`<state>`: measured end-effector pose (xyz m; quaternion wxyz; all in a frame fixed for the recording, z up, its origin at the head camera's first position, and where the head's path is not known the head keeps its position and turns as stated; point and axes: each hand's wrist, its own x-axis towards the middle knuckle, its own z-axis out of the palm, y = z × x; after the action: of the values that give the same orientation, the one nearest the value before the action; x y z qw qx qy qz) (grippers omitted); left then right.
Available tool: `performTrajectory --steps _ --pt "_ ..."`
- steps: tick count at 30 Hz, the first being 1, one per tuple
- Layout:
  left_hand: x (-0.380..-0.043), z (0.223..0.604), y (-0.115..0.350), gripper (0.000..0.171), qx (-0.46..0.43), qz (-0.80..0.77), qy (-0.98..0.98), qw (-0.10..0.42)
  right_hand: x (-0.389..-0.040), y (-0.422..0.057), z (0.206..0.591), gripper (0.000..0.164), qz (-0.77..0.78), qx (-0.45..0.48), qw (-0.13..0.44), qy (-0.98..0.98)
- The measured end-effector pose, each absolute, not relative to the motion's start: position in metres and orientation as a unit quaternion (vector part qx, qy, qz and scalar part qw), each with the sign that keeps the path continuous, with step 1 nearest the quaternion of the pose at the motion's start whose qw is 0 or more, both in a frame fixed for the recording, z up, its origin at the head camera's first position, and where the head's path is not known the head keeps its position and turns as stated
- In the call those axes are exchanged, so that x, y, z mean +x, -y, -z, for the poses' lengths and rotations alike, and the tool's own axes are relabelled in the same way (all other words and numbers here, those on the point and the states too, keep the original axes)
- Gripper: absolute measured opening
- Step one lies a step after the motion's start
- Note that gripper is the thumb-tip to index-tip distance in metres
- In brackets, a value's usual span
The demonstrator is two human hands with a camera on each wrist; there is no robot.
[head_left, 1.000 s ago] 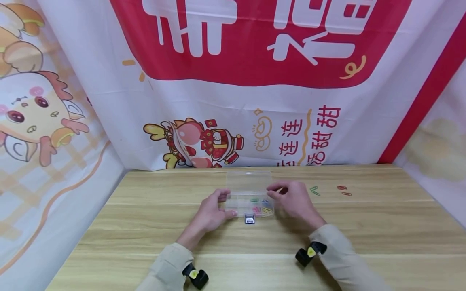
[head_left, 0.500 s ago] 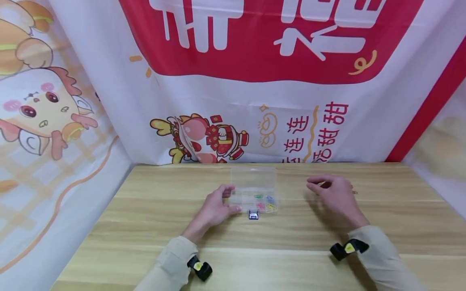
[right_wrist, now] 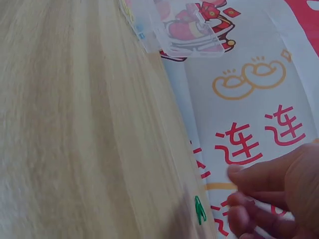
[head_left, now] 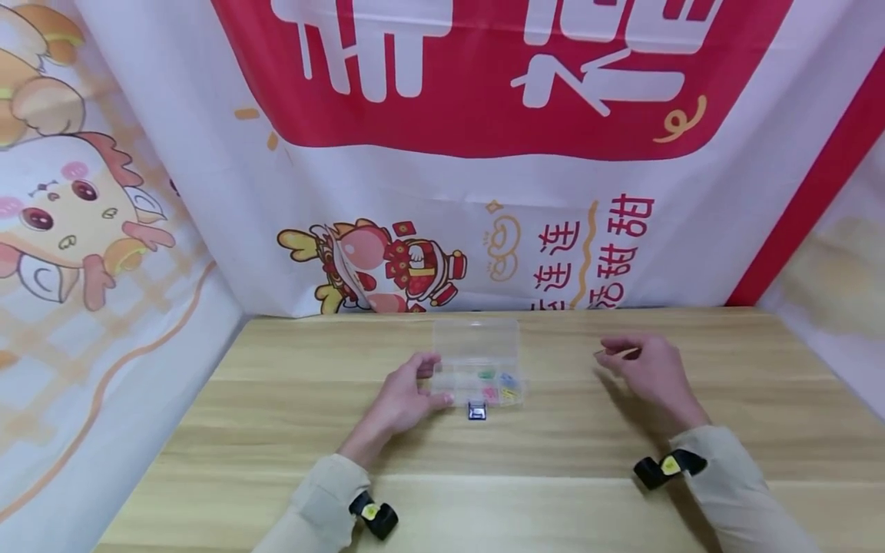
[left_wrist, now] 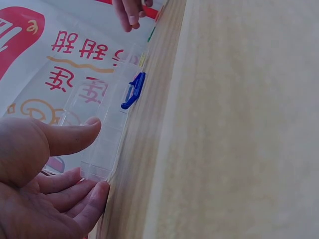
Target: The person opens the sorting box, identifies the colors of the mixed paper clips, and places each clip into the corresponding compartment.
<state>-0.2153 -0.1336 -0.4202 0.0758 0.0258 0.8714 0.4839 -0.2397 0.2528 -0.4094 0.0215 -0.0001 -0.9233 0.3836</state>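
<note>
A clear plastic compartment box point(head_left: 466, 393) stands with its lid point(head_left: 475, 342) raised. Green, blue, pink and yellow small pieces, apparently paper clips, fill compartments on its right side. A blue latch point(left_wrist: 133, 91) hangs at the front. My left hand point(head_left: 404, 398) holds the box's left end, thumb above and fingers at the end wall. Off to the right, my right hand point(head_left: 650, 372) hovers with thumb and forefinger apart, nothing visible between them. Green paper clips point(right_wrist: 200, 210) lie on the table just past those fingertips in the right wrist view.
The wooden table point(head_left: 415, 491) ends at a printed cloth backdrop point(head_left: 387, 184) right behind the box. Another cloth point(head_left: 104, 346) hangs along the left side. Red clips seen earlier are hidden behind the right hand.
My right hand has moved from the box's right end out to the right, over the green clips, and its arm now hides the red ones. The left hand stays on the box.
</note>
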Motion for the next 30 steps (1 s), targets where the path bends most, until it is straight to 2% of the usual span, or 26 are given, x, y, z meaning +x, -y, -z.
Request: performTrajectory --steps 12,20,30 --pt "-0.211 0.421 0.134 0.074 0.037 -0.483 -0.872 0.069 -0.240 -0.254 0.425 0.035 -0.332 -0.002 -0.011 0.943" --pt "-0.211 0.420 0.133 0.073 0.033 -0.476 -0.876 0.070 -0.240 -0.254 0.427 0.034 -0.329 -0.023 0.028 0.944" --pt "-0.209 0.418 0.133 0.073 0.030 -0.474 -0.878 0.066 -0.240 -0.253 0.430 0.018 -0.315 -0.004 0.035 0.948"
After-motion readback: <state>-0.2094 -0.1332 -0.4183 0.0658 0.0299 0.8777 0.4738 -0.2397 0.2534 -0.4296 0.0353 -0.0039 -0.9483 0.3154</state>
